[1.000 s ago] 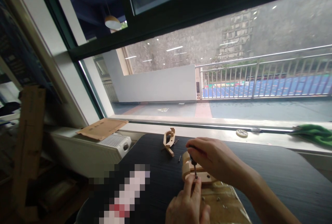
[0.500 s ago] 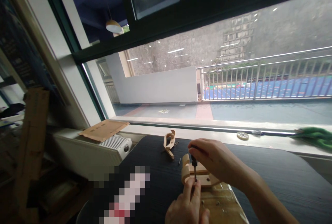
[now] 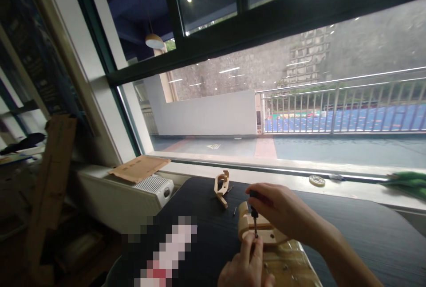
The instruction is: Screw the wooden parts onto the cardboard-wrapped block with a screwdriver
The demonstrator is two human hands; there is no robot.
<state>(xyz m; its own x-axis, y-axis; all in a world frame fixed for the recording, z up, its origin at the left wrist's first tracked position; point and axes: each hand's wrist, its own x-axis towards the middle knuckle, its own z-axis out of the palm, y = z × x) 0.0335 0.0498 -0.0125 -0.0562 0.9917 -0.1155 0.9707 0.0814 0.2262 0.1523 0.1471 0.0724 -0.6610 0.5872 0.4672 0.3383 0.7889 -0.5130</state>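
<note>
My right hand (image 3: 282, 209) is closed round the handle of a small screwdriver (image 3: 254, 221) that stands upright, its tip down on a light wooden piece (image 3: 258, 229) lying on the black table (image 3: 366, 229). My left hand (image 3: 246, 265) pinches at the screwdriver's tip, where a small part may be held but is too small to make out. Under the wooden piece lies a clear plastic bag (image 3: 289, 267) with small screws in it. A second wooden piece (image 3: 222, 186) stands farther back on the table, with a loose screw (image 3: 234, 210) beside it.
A white heater (image 3: 153, 187) with a cardboard sheet (image 3: 140, 167) on top stands at the left. On the window sill lie a roll of tape (image 3: 317, 180) and a green cloth (image 3: 409, 179). A tall cardboard piece (image 3: 49, 189) leans at far left.
The view has shifted a little, so everything sits slightly lower and to the right. Both hands stay on the screwdriver and the wooden piece.
</note>
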